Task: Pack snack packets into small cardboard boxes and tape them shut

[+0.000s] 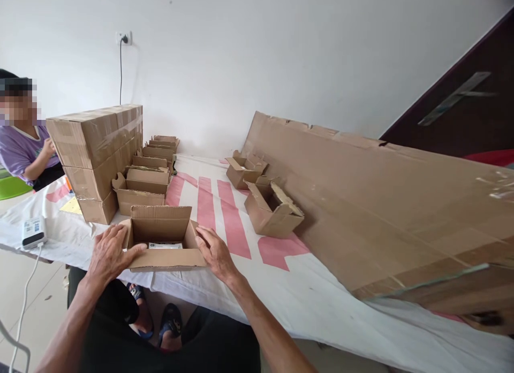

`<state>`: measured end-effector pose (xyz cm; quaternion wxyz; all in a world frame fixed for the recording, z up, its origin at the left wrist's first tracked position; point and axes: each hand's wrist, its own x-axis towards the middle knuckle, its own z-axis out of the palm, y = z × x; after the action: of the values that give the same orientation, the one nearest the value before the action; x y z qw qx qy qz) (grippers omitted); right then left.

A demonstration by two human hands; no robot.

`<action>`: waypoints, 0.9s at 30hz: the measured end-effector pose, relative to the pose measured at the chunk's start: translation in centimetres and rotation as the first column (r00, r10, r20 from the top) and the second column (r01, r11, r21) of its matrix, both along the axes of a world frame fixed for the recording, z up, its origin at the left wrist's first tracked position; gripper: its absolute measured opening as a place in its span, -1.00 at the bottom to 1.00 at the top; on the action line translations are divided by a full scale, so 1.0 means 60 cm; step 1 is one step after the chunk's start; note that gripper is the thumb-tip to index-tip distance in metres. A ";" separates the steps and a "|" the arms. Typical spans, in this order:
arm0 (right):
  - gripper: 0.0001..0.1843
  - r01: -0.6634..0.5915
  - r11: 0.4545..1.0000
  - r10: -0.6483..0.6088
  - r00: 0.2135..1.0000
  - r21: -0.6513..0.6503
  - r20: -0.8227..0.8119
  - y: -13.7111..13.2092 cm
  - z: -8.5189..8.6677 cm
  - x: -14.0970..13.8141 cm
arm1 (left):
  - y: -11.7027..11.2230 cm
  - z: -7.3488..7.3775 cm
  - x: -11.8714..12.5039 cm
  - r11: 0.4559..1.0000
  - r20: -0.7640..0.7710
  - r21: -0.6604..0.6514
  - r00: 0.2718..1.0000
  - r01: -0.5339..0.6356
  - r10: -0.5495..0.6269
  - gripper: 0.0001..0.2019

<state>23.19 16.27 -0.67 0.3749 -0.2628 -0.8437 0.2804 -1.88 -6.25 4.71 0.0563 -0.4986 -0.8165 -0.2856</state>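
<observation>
Directly in front of me an open cardboard box (160,231) stands at the table's near edge, its back flap upright and its front flap folded toward me. Inside it lies a flat white item (165,245) with dark print; its kind cannot be made out. My left hand (110,252) holds the box's left side, thumb over the front flap. On the opposite side, my right hand (214,250) grips the right flap, its fingers bent over the edge.
Taped closed boxes (96,153) are stacked at left, beside a row of open boxes (142,188). Two more open boxes (273,207) stand right, before a large cardboard sheet (385,202). A power strip (34,231) lies at far left. Another person (26,143) sits beyond the stack.
</observation>
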 end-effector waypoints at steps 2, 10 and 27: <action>-0.51 -0.008 0.998 0.006 1.000 -0.054 -0.030 -0.013 -0.006 0.001 | -0.005 -0.020 -0.004 0.998 0.085 -0.030 0.995 0.063 -0.061 -0.14; -0.37 0.086 0.996 -0.082 0.989 0.034 -0.120 -0.130 -0.021 0.013 | -0.044 -0.022 -0.031 0.959 0.225 -0.011 0.935 0.284 -0.274 0.12; -0.59 0.049 0.971 -0.052 0.999 0.233 0.008 -0.103 0.016 0.029 | -0.047 0.003 -0.003 0.962 0.124 -0.125 0.966 0.242 -0.227 -0.50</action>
<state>24.92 10.08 0.31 0.4043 -0.2404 -0.8663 0.1683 -2.08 -9.05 4.86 -0.0573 -0.5783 -0.7714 -0.2593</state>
